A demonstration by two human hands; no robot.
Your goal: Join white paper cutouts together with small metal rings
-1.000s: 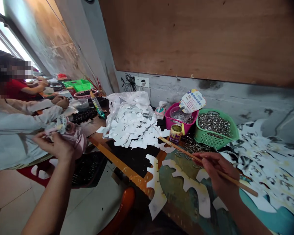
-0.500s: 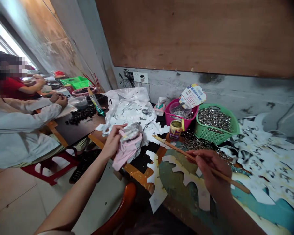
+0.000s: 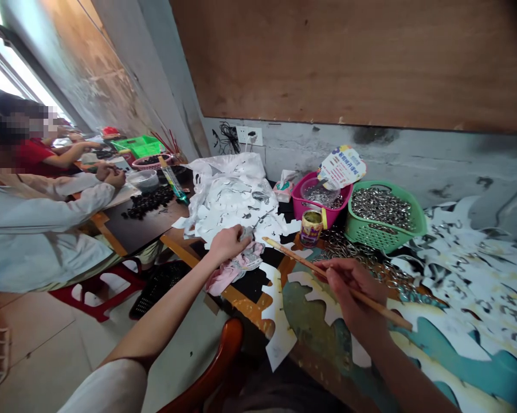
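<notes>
Wooden stick runs through the right hand.

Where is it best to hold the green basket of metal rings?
Grip the near rim of the green plastic basket, coming from the front and above: that slotted wall faces you, while the pink basket stands close on its left.

The long workbench carried a heap of white cutouts, a pink basket, and a green basket of metal rings.
</notes>
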